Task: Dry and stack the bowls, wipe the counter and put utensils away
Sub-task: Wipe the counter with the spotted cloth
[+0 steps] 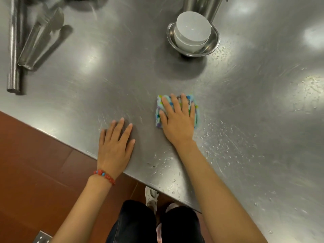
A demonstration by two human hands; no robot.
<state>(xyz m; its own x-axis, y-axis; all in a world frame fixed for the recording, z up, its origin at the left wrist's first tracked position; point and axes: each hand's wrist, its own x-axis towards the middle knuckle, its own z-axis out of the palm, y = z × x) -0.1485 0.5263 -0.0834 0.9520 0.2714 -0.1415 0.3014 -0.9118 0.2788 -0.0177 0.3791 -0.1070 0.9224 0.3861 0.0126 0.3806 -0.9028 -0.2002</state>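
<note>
Two parts of the job look unfinished, one looks done. At ten o'clock on the steel desk [122, 71] lie the utensils [35, 42], a long metal rod and what seem to be tongs, not yet put away. Near the desk's edge at seven o'clock the left hand [114, 146] rests flat and empty, fingers spread, steadying the body. Just right of it, the right hand [178, 120] presses palm-down on a folded patterned cloth [159, 109], fingers spread over it rather than clenched; wiping appears to be the step in hand. At one o'clock the white bowls [192, 30] sit nested inside a shallow steel dish [213, 44], so stacking seems finished. A tall steel container [201, 6] stands behind them. From three to five o'clock water droplets [228, 137] bead the surface, well clear of the dish, with nothing blocking the cloth's path there.
</note>
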